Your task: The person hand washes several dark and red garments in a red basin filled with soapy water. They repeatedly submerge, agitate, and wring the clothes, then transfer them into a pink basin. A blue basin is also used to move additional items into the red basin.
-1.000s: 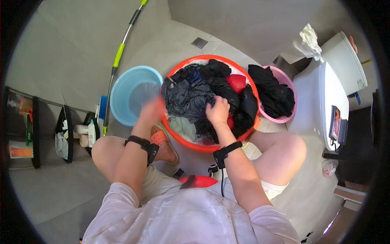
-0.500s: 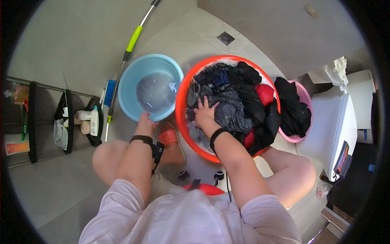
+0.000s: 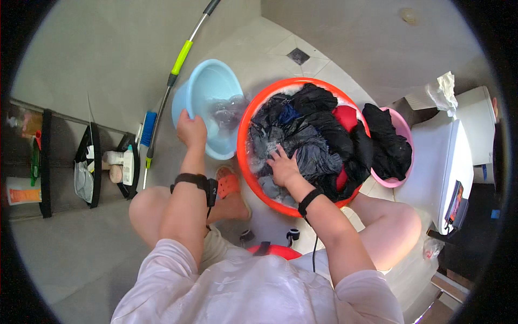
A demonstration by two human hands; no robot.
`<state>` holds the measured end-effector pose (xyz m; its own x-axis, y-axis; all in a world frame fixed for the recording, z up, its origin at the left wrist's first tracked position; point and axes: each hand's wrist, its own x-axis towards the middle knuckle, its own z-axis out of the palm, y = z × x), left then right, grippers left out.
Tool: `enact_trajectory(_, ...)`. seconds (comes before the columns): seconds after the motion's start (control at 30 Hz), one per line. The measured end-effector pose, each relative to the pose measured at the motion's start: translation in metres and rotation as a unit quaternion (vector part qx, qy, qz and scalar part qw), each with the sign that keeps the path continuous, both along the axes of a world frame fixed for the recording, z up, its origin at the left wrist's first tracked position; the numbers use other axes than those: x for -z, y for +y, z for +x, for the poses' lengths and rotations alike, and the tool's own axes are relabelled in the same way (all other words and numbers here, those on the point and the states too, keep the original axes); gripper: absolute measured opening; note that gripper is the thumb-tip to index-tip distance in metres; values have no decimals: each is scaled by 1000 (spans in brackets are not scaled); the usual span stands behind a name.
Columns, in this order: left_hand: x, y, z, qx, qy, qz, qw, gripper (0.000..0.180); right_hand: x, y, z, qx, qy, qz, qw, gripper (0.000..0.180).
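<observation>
Left fingers (image 3: pixel 184 117) pinch the rim of a tilted blue basin (image 3: pixel 213 86) ahead; right fingers (image 3: pixel 281 153) spread on dark laundry (image 3: pixel 318 156) beneath them. Behind the left, a wristband (image 3: pixel 191 180) bears a white numeral.

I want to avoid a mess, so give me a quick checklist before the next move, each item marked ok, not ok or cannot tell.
1. Left hand has its grip on the blue basin: ok, at the rim.
2. Basin level: not ok, tilted toward the red tub.
3. Water contained: cannot tell, blurred at the basin's low side.
4. Right hand on the dark clothes: ok, fingers spread.
5. Floor drain uncovered: ok, nothing lies over it.
</observation>
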<state>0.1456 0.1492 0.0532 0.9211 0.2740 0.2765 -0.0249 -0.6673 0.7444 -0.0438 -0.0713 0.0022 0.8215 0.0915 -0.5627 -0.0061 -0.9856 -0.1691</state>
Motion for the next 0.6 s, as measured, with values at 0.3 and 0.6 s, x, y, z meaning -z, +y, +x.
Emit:
enact_trajectory(0.3, -36, -34, -22, 120, -110, 229, 960, 25, 1, 41, -51, 5, -237, 224, 945, 45)
enact_trajectory(0.6, -126, -24, 3, 103, -141, 72, 982, 19, 97, 19, -33, 353, -19, 396, 847, 61)
